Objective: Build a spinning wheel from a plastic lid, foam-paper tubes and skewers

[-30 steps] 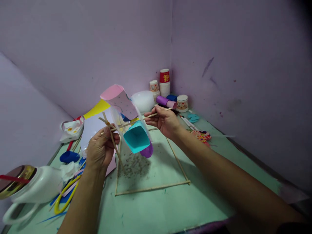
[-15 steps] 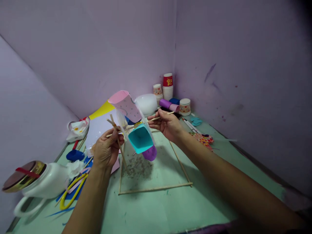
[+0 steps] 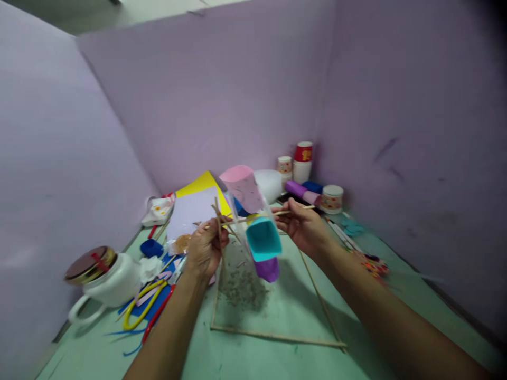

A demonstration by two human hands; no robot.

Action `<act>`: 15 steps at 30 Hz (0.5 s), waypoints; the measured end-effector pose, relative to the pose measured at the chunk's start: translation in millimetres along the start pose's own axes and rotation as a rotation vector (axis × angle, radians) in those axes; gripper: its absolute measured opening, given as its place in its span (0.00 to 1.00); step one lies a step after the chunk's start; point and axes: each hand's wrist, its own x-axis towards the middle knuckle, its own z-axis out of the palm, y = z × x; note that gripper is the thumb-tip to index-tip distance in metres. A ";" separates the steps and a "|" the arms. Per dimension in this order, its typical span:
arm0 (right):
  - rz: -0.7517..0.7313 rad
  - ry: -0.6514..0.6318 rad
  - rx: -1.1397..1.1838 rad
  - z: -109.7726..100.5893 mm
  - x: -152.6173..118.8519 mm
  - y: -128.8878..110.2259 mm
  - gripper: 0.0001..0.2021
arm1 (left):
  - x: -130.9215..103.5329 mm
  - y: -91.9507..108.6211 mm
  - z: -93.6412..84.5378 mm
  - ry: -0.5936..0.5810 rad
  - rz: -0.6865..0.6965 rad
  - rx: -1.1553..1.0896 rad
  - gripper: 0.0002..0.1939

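Between my hands hangs a small wheel with clear plastic sides, carrying a pink paper bucket (image 3: 242, 191), a teal bucket (image 3: 263, 240) and a purple one (image 3: 268, 271); bits of blue and yellow show behind. A thin wooden stick (image 3: 308, 208) runs through it as an axle. My left hand (image 3: 205, 249) is closed on crossed, tied sticks (image 3: 218, 210) where the axle's left end meets them. On the other side, my right hand (image 3: 304, 228) pinches the axle's right end. Below lies a square stick frame (image 3: 277, 336) on the green table (image 3: 277, 364).
At left stand a white jug (image 3: 119, 282) and yellow-handled scissors (image 3: 129, 319) among paper scraps. Yellow paper (image 3: 202, 183) and a white sheet (image 3: 194, 208) lie behind. Stacked paper cups (image 3: 302, 163), a white bowl (image 3: 269, 184) and markers (image 3: 340, 232) sit at the back right.
The camera has turned left and up, so everything sits further right and lower in view. Both hands keep their hold on the sticks, with the wheel still raised between them.
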 end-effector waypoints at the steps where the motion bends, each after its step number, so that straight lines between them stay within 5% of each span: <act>1: 0.006 -0.003 -0.002 -0.4 1.4 0.7 0.12 | -0.8 1.1 0.3 -0.002 0.006 -0.002 0.15; 15: -0.071 -0.072 -0.163 -10.2 9.5 -2.5 0.10 | -7.9 20.8 7.4 -0.029 0.034 0.066 0.14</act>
